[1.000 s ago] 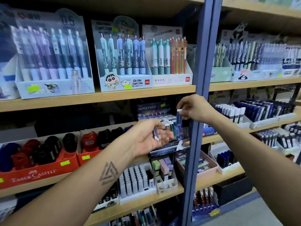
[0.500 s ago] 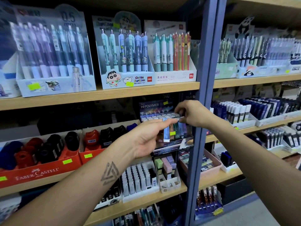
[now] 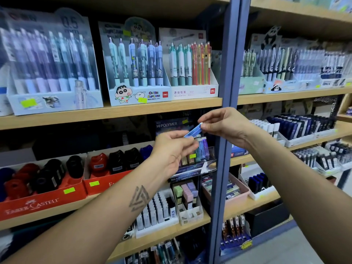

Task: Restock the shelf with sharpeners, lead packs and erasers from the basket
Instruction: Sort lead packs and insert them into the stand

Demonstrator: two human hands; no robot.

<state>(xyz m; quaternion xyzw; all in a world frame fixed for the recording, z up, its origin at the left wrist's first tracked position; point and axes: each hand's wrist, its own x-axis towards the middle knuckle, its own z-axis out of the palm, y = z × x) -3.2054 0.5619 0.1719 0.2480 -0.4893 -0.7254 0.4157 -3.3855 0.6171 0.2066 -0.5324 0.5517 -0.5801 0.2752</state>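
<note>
Blue lead pack (image 3: 192, 131) pinched at both ends: left hand (image 3: 172, 149) at 7 o'clock, right hand (image 3: 226, 124) at 1. Hi-Polymer display (image 3: 176, 126) directly behind, equally near.

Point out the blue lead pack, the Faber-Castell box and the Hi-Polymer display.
Blue lead pack (image 3: 193, 131), head view, middle of its blue face.
Faber-Castell box (image 3: 32, 205), head view, red front wall at the logo.
Hi-Polymer display (image 3: 167, 124), head view, printed header card.

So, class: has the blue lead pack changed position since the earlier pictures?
Yes. The blue lead pack stood upright in the earlier pictures; now it lies tilted between both hands, just under the HI-POLYMER display.
</note>
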